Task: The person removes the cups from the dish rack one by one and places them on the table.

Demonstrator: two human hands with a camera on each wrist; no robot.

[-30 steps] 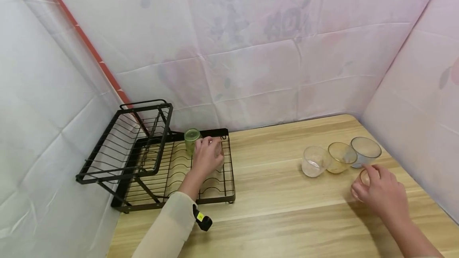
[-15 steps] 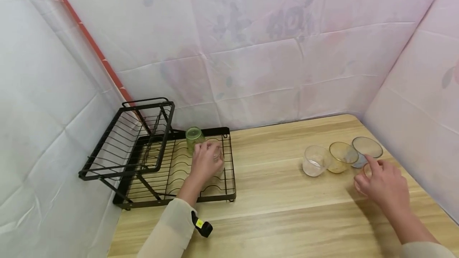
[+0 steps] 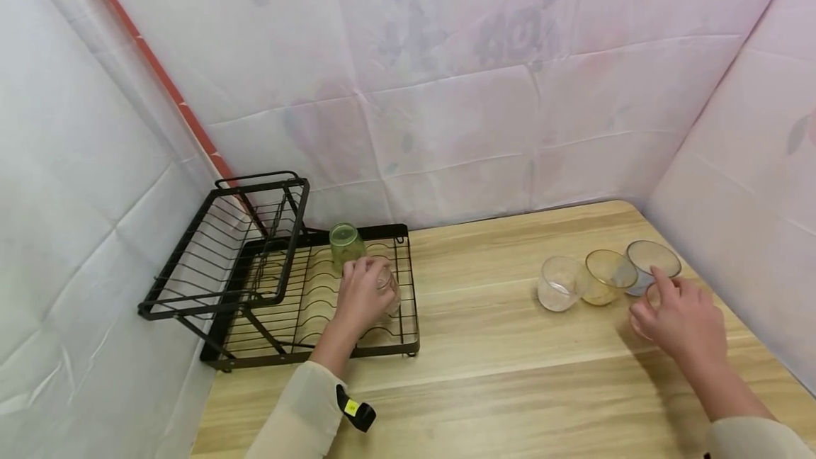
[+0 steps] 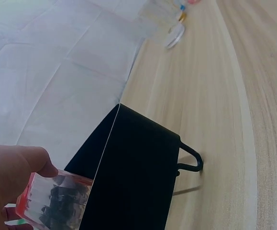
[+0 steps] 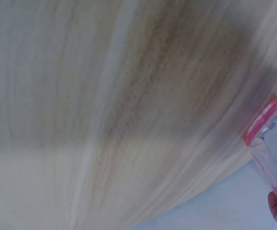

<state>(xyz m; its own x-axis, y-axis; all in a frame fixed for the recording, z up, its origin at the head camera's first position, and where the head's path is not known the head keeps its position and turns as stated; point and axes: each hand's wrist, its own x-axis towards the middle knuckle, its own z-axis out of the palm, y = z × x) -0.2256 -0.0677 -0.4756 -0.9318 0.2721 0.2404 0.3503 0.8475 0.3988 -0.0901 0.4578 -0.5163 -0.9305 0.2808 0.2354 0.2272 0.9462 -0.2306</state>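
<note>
My left hand [image 3: 362, 296] grips a clear, pinkish glass [image 3: 391, 289] over the lower tier of the black dish rack [image 3: 413, 310], near its right end. In the left wrist view, thumb and fingers hold this glass [image 4: 57, 199] behind the rack's dark side wall [image 4: 133, 167]. Just behind it stands an upside-down green glass [image 3: 346, 243] in the rack. At the table's right, my right hand [image 3: 685, 317] grips another pinkish clear glass, mostly hidden by the fingers. The right wrist view shows that glass [image 5: 272, 139] with a pink-red end near the wooden surface.
A clear glass [image 3: 556, 289], a yellow glass [image 3: 599, 289] and a grey-blue glass [image 3: 650, 257] stand upright in a row, left of and behind my right hand. The rack's upper tier [image 3: 219, 246] rises at the left. White sheeting [image 3: 446, 126] borders the table [image 3: 484, 346].
My left hand has shifted slightly toward the front of the rack with its glass, away from the green glass. The right hand has barely moved.
</note>
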